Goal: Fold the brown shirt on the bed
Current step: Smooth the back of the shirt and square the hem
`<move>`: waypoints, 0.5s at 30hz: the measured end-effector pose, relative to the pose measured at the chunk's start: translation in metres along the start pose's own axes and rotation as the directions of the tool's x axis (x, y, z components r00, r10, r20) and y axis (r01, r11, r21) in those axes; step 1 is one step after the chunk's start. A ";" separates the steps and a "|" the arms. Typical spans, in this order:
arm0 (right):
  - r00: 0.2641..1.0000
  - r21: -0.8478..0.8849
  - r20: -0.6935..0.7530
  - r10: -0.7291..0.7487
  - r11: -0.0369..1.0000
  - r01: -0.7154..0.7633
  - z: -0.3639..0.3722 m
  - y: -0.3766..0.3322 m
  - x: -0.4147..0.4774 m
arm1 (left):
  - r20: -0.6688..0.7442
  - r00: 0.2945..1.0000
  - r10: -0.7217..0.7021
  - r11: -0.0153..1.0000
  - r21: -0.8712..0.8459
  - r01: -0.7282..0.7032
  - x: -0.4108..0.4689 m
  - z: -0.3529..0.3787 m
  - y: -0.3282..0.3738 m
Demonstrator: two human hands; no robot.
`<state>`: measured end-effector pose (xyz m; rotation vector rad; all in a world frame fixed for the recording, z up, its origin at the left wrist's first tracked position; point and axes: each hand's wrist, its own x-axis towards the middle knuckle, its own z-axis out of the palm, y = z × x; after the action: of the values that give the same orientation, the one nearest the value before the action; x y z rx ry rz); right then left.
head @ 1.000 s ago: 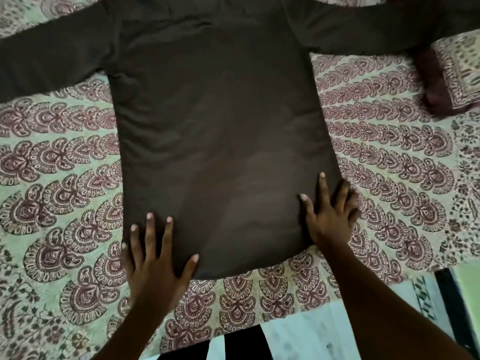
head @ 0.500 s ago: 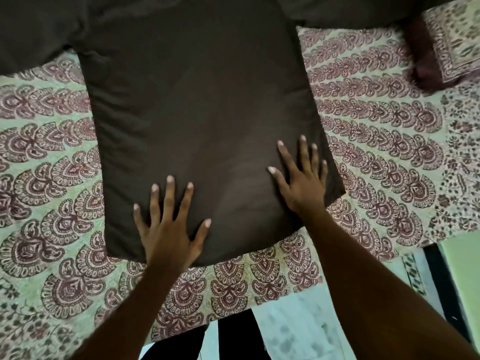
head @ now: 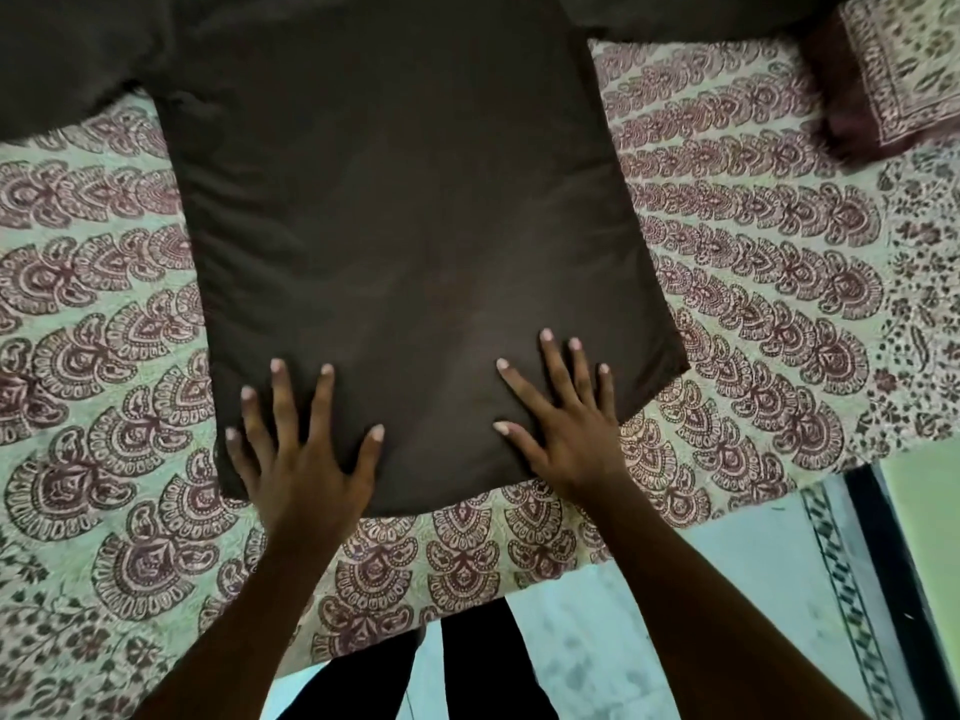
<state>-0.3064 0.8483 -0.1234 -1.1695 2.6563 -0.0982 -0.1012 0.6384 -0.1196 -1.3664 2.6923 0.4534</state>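
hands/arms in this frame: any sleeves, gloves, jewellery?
None visible. Left hand and right hand are bare: no gloves, rings, watch or bracelet. No sleeve shows on either arm up to the frame edge. Nails look short.

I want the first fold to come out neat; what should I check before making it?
1. Brown shirt body flat on the bed: ok.
2. Left hand open, pressing the hem: ok.
3. Right hand open, pressing the hem: ok.
4. Sleeves spread sideways: ok.
5. Collar straight: cannot tell, out of frame.
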 end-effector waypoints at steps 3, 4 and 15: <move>0.985 -0.011 -0.015 0.173 0.985 -0.173 0.001 0.017 -0.020 | 0.019 1.000 0.014 0.999 0.032 -0.014 -0.019 0.004 -0.018; 0.968 0.012 -0.010 0.252 0.968 -0.251 -0.003 0.023 -0.026 | 0.026 1.000 0.006 1.000 0.028 -0.007 -0.029 0.004 -0.022; 0.933 0.095 -0.072 0.353 0.933 -0.346 -0.021 0.026 0.021 | -0.011 0.995 0.097 0.995 0.025 -0.097 -0.004 -0.012 -0.022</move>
<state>-0.3442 0.8494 -0.1109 -0.6651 2.8608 -0.1961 -0.0809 0.6258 -0.1119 -1.2406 2.7737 0.4201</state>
